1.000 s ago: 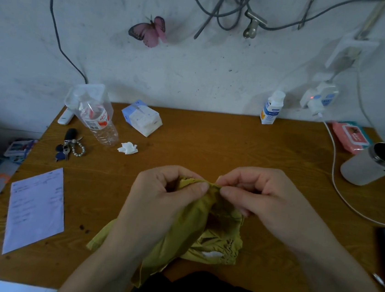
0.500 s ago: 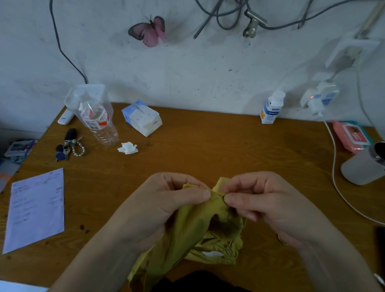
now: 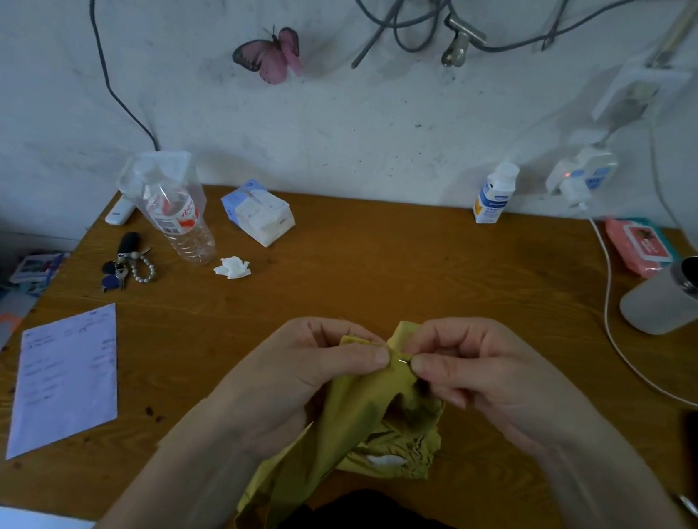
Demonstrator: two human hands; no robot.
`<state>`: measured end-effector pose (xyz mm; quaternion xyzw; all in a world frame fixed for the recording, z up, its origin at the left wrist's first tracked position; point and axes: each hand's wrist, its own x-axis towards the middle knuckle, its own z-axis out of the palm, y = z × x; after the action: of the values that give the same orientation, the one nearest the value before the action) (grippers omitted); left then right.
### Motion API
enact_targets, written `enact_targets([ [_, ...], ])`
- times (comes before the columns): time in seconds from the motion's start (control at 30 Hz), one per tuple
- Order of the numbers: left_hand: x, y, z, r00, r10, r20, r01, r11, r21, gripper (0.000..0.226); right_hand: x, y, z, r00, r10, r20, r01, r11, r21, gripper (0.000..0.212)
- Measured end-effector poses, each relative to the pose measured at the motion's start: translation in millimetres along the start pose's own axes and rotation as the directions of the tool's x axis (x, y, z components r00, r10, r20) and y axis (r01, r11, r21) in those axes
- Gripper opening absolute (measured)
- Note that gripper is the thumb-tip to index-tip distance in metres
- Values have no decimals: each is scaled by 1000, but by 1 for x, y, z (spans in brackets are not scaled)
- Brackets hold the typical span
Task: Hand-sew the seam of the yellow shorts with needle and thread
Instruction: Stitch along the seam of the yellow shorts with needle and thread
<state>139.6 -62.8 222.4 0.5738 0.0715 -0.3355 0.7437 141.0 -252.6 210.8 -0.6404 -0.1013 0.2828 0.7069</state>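
Note:
The yellow shorts (image 3: 357,422) hang bunched over the near middle of the wooden table (image 3: 425,268), one end trailing off its front edge. My left hand (image 3: 303,381) grips a fold of the fabric at the top, thumb pressed along the seam. My right hand (image 3: 482,379) pinches a thin metal needle (image 3: 403,361) between thumb and forefinger right at that fold, close to my left thumb. The thread is too fine to see.
A white sheet of paper (image 3: 67,375) lies at the left. Keys (image 3: 125,265), a plastic bottle (image 3: 178,218), a tissue pack (image 3: 257,214) and a crumpled tissue (image 3: 232,267) are at the back left. A grey cup (image 3: 678,297), white cable (image 3: 610,320) and pink wipes (image 3: 641,245) are at the right.
Both hands have lifted the fabric fold slightly and drawn closer together. More of the shorts now hangs over the table's front edge. The needle's tip shows at the seam.

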Motion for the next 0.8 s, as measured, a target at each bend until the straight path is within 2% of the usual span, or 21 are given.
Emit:
enact_targets([
  [0.17,1,-4,2,1000,-6,5,6,999,-43,15,0,5,6,994,-96,-43,94,995,-45,19],
  [0.27,1,-6,2,1000,5,-12,-5,997,-73,14,0,8,9,987,-137,-85,131,988,-75,13],
  [0.33,0,-7,1,1000,-2,12,3,996,-91,15,0,11,9,984,-140,-110,134,989,-56,2],
  [0.5,1,-12,3,1000,10,5,-9,994,-109,29,3,17,11,982,-151,-113,152,988,5,8],
  [0.63,0,-7,1,998,58,30,-55,994,-90,18,5,19,10,988,-120,-95,128,988,87,11],
  [0.7,0,-6,-2,998,67,-1,-67,995,-69,16,5,19,8,990,-111,-87,122,983,137,11],
  [0.8,1,-8,-1,998,65,-19,-66,996,-57,17,5,21,9,983,-149,-105,161,979,123,9],
])
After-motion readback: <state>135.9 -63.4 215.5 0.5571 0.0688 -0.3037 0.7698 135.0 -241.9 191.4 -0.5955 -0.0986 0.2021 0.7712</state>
